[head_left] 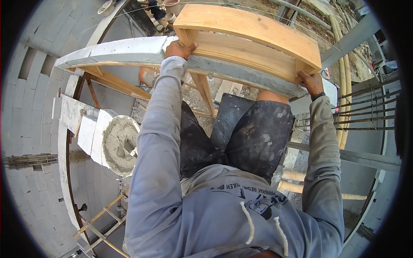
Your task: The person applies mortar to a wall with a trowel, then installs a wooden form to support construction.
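Note:
A wooden box frame [249, 32] with open sides rests on the mortar-covered top of a block wall [245, 73]. My left hand [180, 50] is closed around the lower left end of the frame, thumb on the wood. At its lower right corner, my right hand [310, 83] grips the other end, fingers bent over the edge. White blocks [129, 49] continue along the wall to the left of my left hand. Grey wet mortar coats the wall edge below the frame.
A round tub of mortar [118, 146] with a tool in it stands at left on white blocks. Rebar rods [370, 109] and bamboo poles [343, 77] are at right. A bamboo ladder [103, 232] is lower left. Another person [159, 13] is partly visible beyond the wall.

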Demonstrator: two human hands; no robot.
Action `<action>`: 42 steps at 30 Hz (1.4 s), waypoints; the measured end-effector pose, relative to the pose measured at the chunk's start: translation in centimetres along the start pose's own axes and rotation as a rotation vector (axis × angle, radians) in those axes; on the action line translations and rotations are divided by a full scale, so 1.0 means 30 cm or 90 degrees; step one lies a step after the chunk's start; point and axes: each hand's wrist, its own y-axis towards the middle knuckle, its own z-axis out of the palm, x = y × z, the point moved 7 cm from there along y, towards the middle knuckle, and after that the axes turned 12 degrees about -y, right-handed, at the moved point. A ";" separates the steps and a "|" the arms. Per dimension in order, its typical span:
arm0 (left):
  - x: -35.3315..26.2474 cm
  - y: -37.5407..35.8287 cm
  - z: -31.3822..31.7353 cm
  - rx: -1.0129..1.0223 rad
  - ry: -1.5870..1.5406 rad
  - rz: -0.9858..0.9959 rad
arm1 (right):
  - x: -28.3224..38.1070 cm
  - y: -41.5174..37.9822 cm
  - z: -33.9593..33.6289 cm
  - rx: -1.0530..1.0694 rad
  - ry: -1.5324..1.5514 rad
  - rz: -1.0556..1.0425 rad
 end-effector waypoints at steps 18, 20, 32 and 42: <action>-0.025 0.015 0.013 -0.035 0.146 0.084 | -0.022 0.029 -0.032 0.021 -0.109 -0.005; -0.022 0.020 0.013 -0.031 0.142 0.083 | -0.021 0.026 -0.030 0.018 -0.106 -0.006; -0.014 0.030 0.023 -0.015 0.147 0.079 | -0.018 0.026 -0.033 0.008 -0.122 -0.047; -0.008 0.031 0.028 -0.031 0.155 0.073 | -0.011 0.014 -0.036 0.014 -0.091 -0.027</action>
